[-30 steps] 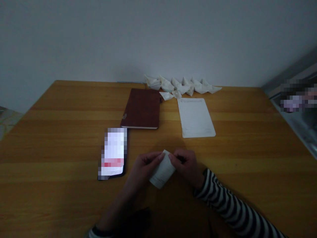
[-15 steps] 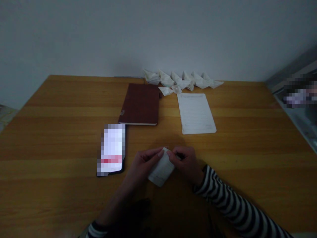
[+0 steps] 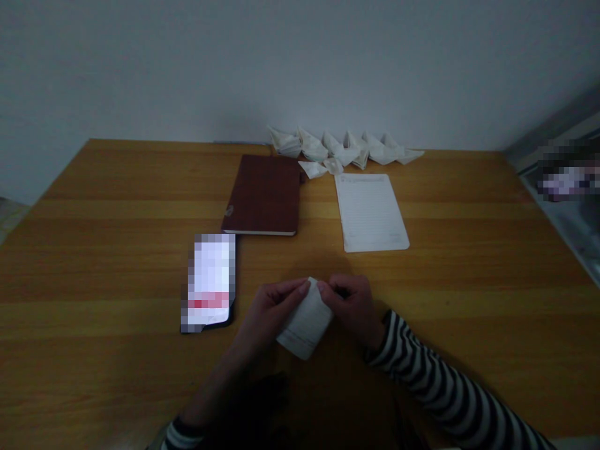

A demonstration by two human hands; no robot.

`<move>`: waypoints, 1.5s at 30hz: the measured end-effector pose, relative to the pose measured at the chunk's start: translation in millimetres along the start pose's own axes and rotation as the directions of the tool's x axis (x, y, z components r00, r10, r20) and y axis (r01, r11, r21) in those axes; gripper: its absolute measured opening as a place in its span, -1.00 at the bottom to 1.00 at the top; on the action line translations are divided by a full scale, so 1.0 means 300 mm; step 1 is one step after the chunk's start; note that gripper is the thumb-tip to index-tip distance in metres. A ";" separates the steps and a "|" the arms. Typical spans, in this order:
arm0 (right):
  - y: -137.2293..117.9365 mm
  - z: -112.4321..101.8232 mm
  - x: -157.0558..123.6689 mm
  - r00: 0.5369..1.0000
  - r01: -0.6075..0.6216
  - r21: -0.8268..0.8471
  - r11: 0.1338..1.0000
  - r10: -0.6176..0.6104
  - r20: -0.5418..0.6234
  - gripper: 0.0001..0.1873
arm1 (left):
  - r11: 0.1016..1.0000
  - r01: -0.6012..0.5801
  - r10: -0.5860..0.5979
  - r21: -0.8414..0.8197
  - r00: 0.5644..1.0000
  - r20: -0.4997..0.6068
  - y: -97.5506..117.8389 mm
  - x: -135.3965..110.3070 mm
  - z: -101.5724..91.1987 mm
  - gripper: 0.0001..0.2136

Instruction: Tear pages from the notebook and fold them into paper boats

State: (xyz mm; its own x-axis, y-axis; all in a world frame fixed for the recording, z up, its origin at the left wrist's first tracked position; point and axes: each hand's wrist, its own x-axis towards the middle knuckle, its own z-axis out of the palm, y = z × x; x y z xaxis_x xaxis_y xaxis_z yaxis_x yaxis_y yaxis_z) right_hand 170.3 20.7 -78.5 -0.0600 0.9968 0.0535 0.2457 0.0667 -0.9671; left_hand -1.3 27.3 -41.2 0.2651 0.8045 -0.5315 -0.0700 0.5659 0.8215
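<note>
A folded piece of white paper [image 3: 307, 324] is held between my two hands, above the near middle of the table. My left hand [image 3: 273, 307] pinches its upper left edge between thumb and fingers. On the other side, my right hand [image 3: 349, 301] is closed on the upper right edge, its thumb on top and its fingers curled beneath. The paper tilts, with its lower corner pointing toward me. Beyond the hands lies a stack of lined paper sheets [image 3: 372, 212]. Several folded paper boats [image 3: 337, 150] stand in a row along the wall.
A dark red notebook [image 3: 263, 195] lies left of the lined sheets. Nearer to me is a phone [image 3: 209, 284] with a lit, blurred screen. The wooden table [image 3: 469, 250] meets a pale wall [image 3: 300, 69] at the back. A pixelated item [image 3: 565, 181] appears at the far right.
The folded paper has turned slightly, and its lower end sits a little closer to me. Both hands keep nearly the same grip. The whole view has shifted slightly.
</note>
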 end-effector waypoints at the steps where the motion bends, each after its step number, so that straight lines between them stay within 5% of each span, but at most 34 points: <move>1: 0.000 0.000 0.000 1.000 -0.001 0.006 1.000 0.001 -0.003 -0.57 | 1.000 0.012 -0.012 0.005 1.000 0.006 0.002 0.000 0.001 -0.69; 5: -0.001 -0.003 -0.001 1.000 -0.008 0.039 0.999 0.008 0.002 -0.58 | 1.000 0.016 -0.016 0.005 1.000 -0.009 0.002 -0.001 -0.004 -0.70; 9: -0.007 -0.004 0.000 0.996 -0.090 0.234 0.968 0.082 0.042 -0.85 | 0.998 -0.060 0.065 0.032 0.985 -0.162 -0.008 -0.003 -0.016 -0.69; 11: -0.008 -0.005 0.003 0.991 -0.129 0.308 0.943 0.110 0.081 -0.74 | 0.995 -0.094 0.101 0.042 0.974 -0.202 -0.012 -0.004 -0.013 -0.67; 16: -0.006 -0.013 0.009 0.987 -0.110 0.203 0.973 0.082 0.140 -0.77 | 0.993 -0.116 0.113 -0.012 0.982 -0.149 -0.010 -0.010 0.009 -0.68; 23: -0.003 -0.016 0.010 0.978 -0.187 0.172 0.967 0.166 0.127 -0.62 | 0.993 -0.120 0.117 -0.001 0.967 -0.227 -0.013 -0.015 0.002 -0.68; 29: -0.004 -0.015 0.013 0.986 -0.134 0.073 0.988 0.125 0.113 -0.60 | 0.982 -0.174 0.189 0.075 0.933 -0.306 -0.017 -0.017 0.009 -0.71; 34: -0.021 0.012 0.001 0.978 -0.206 0.264 0.942 0.200 0.051 -0.72 | 0.982 -0.188 0.189 0.038 0.920 -0.342 -0.018 -0.017 0.030 -0.67; 38: -0.039 0.033 -0.007 0.934 -0.354 0.414 0.839 0.340 0.110 -0.69 | 0.977 -0.210 0.178 -0.030 0.888 -0.423 -0.025 -0.016 0.038 -0.64; 41: -0.044 0.038 -0.009 0.932 -0.356 0.400 0.845 0.352 0.085 -0.65 | 0.971 -0.237 0.195 -0.042 0.875 -0.442 -0.025 -0.016 0.040 -0.67; 45: -0.029 0.027 -0.002 0.951 -0.298 0.257 0.919 0.310 -0.009 -0.59 | 0.977 -0.212 0.188 -0.026 0.912 -0.363 -0.019 -0.021 0.042 -0.64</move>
State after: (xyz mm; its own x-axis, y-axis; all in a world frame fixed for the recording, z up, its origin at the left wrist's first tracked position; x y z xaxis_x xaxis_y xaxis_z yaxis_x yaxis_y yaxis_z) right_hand 160.3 19.1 -72.2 0.0283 0.9686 -0.2468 -0.0049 -0.2468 -0.9691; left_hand 9.4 16.7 -40.0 -0.1208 0.9062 -0.4052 -0.1493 0.3870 0.9099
